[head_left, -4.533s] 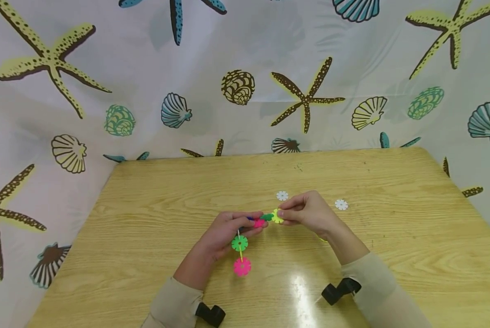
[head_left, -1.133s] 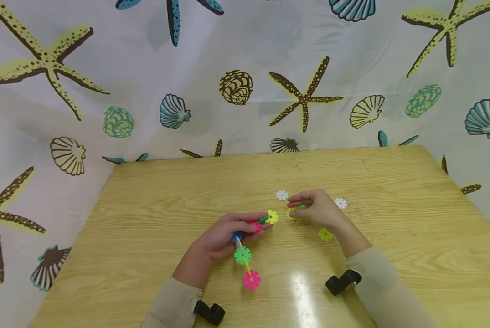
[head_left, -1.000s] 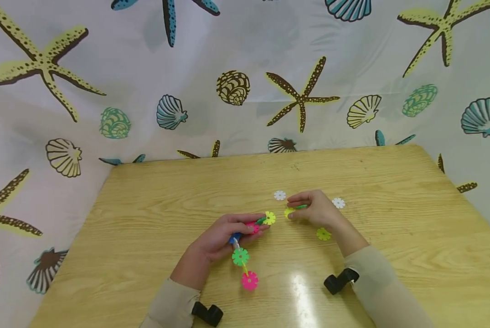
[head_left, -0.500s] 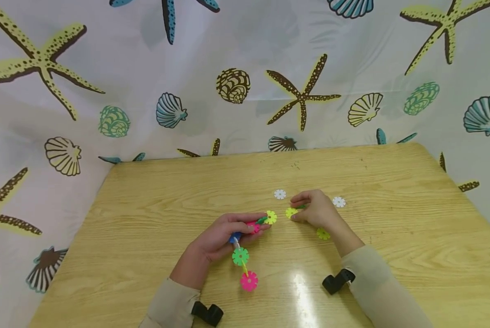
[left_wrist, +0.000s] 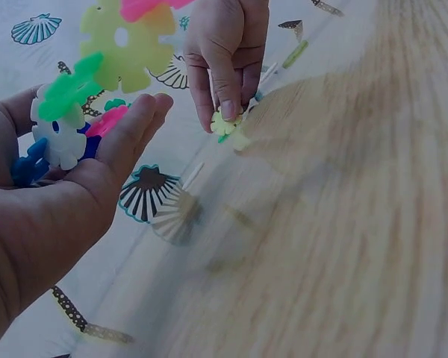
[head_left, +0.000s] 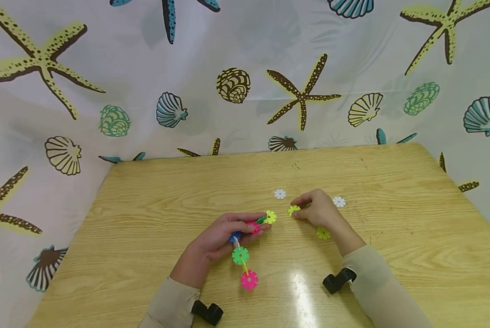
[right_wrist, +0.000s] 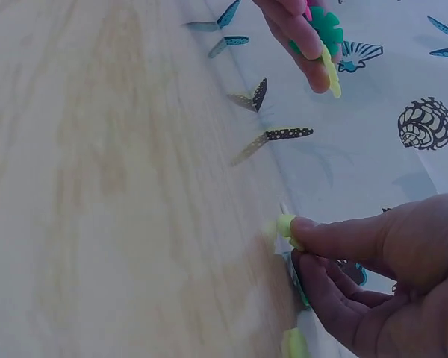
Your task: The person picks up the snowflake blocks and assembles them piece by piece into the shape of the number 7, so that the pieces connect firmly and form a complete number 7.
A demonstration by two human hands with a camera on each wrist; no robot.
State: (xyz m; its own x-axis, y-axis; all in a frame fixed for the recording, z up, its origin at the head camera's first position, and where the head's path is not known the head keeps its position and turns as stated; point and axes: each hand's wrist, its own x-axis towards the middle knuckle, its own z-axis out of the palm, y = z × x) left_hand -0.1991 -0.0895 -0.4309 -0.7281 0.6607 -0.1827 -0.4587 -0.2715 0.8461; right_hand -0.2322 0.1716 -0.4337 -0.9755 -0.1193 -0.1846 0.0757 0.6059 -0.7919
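Note:
My left hand (head_left: 250, 224) grips a chain of flower-shaped plastic discs (head_left: 240, 255); a yellow disc (head_left: 270, 217) sticks out past its fingertips, and a green and a pink disc (head_left: 249, 279) trail toward me on the table (head_left: 154, 205). My right hand (head_left: 299, 210) pinches a separate yellow-green disc (head_left: 293, 210) a short gap to the right of the chain's tip, with a dark green piece tucked behind it. In the left wrist view the chain (left_wrist: 112, 60) fans over my palm and the right hand (left_wrist: 225, 112) holds its disc (left_wrist: 225, 125) just above the wood. The right wrist view shows thumb and forefinger on that disc (right_wrist: 286, 225).
Two white discs (head_left: 280, 194) (head_left: 338, 202) lie beyond my right hand, and one yellow-green disc (head_left: 323, 233) lies beside its wrist. A curtain printed with shells and starfish (head_left: 236, 86) hangs close round the table's far and side edges.
Earlier my right hand was at the yellow disc on the chain's tip; it has since drawn back right and now pinches a separate yellow-green disc, lifting it slightly. The left hand has barely moved.

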